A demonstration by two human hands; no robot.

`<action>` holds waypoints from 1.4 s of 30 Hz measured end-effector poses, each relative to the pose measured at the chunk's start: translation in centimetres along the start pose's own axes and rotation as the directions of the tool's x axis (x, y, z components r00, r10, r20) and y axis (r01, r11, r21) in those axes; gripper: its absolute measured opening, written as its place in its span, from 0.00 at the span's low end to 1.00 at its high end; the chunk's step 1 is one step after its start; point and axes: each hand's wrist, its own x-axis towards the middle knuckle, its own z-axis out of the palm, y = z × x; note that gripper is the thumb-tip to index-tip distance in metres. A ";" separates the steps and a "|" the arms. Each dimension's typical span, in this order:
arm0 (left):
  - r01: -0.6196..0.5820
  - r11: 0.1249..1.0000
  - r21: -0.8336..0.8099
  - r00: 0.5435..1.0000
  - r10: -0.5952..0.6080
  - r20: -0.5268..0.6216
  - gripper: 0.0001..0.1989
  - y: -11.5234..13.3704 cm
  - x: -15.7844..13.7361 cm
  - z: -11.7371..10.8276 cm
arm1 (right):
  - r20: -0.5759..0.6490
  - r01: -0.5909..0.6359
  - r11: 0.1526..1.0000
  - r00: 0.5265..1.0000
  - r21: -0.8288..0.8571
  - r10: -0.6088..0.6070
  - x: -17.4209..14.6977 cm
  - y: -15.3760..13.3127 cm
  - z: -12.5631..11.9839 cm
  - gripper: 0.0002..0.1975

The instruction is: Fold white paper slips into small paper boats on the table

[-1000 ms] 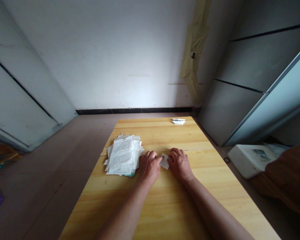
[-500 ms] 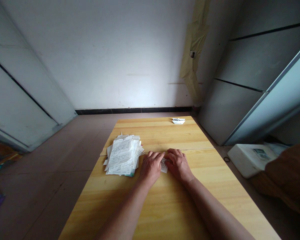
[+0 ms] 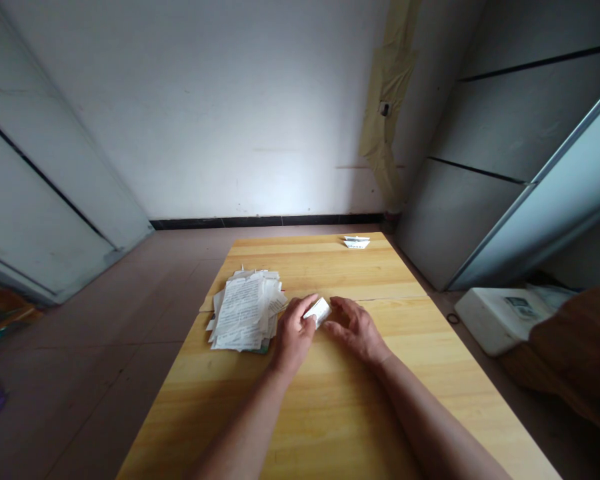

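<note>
Between thumb and fingers, my left hand [image 3: 295, 331] pinches a small folded piece of paper [image 3: 319, 311], white with print on it. My right hand [image 3: 356, 328] is just to the right of the paper, thumb and fingers apart, with nothing visible in it. Left of my left hand lies a loose stack of printed paper sheets [image 3: 243, 312]. Near the far right corner of the wooden table [image 3: 330, 413] stands a folded paper boat-like shape [image 3: 357, 243].
Behind the table is a white wall [image 3: 260, 120] with a black skirting. A grey cabinet [image 3: 460, 200] stands at the right. A white foam box [image 3: 495, 317] and a brown cloth-like bulk [image 3: 585, 340] lie beside the table's right edge.
The paper was flat on the table under both hands; now it is raised and tilted in my left hand. My right hand has opened and come off the paper.
</note>
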 end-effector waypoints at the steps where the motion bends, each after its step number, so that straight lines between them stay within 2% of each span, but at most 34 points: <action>1: 0.053 0.994 -0.095 0.999 -0.054 -0.007 0.18 0.0 0.0 0.0 | 0.018 -0.032 0.995 0.999 0.098 0.030 0.0 -0.2 0.0 0.23; 5: 0.241 0.880 -0.409 0.969 -0.240 0.054 0.12 0.1 -0.1 0.2 | 0.104 -0.158 0.874 0.987 0.460 0.124 -0.2 -1.5 0.4 0.20; 7: 0.275 0.832 -0.481 0.961 -0.258 0.103 0.10 0.2 -0.1 0.3 | 0.122 -0.198 0.811 0.980 0.550 0.156 -0.3 -1.9 0.8 0.19; 9: 0.279 0.824 -0.492 0.960 -0.249 0.128 0.09 0.4 -0.1 0.3 | 0.118 -0.203 0.801 0.979 0.563 0.165 -0.3 -1.8 1.0 0.16; 12: 0.254 0.884 -0.391 0.966 -0.217 0.137 0.07 0.6 -0.2 0.2 | 0.014 -0.086 0.896 0.996 0.437 0.089 -0.2 -1.2 0.7 0.12; 15: 0.118 0.972 -0.204 0.990 -0.100 0.097 0.03 0.6 0.0 0.0 | -0.111 0.142 0.984 0.985 0.111 -0.130 -0.1 -0.6 0.0 0.10; 17: -0.036 0.997 -0.062 0.997 0.039 0.061 0.03 0.4 0.1 -0.1 | -0.108 0.256 0.956 0.956 -0.143 -0.273 -0.1 -0.3 -0.5 0.09; 19: -0.161 0.984 0.077 0.986 0.157 0.046 0.06 0.0 0.1 -0.2 | -0.069 0.317 0.881 0.930 -0.351 -0.362 0.0 -0.3 -0.8 0.09; 23: -0.239 0.926 0.293 0.971 0.228 0.072 0.10 -0.5 0.0 -0.3 | 0.031 0.366 0.743 0.906 -0.561 -0.423 0.1 -0.7 -1.0 0.08; 26: -0.238 0.885 0.399 0.970 0.200 0.135 0.11 -0.6 0.0 -0.3 | 0.106 0.367 0.703 0.916 -0.610 -0.387 0.0 -1.1 -1.0 0.08; 29: -0.224 0.858 0.463 0.970 0.149 0.192 0.12 -0.7 0.0 -0.4 | 0.163 0.367 0.711 0.926 -0.600 -0.341 0.0 -1.2 -0.9 0.07; 33: -0.234 0.836 0.496 0.958 0.113 0.262 0.11 -0.9 0.1 -0.4 | 0.173 0.343 0.761 0.939 -0.551 -0.298 -0.2 -0.8 -0.9 0.07; 38: -0.227 0.815 0.533 0.956 0.082 0.281 0.08 -1.0 0.1 -0.5 | 0.228 0.321 0.811 0.944 -0.488 -0.237 -0.3 0.2 -1.6 0.05; 42: -0.176 0.848 0.500 0.961 0.039 0.272 0.09 -1.2 0.4 -0.6 | 0.168 0.247 0.898 0.966 -0.364 -0.197 -0.2 1.1 -2.1 0.05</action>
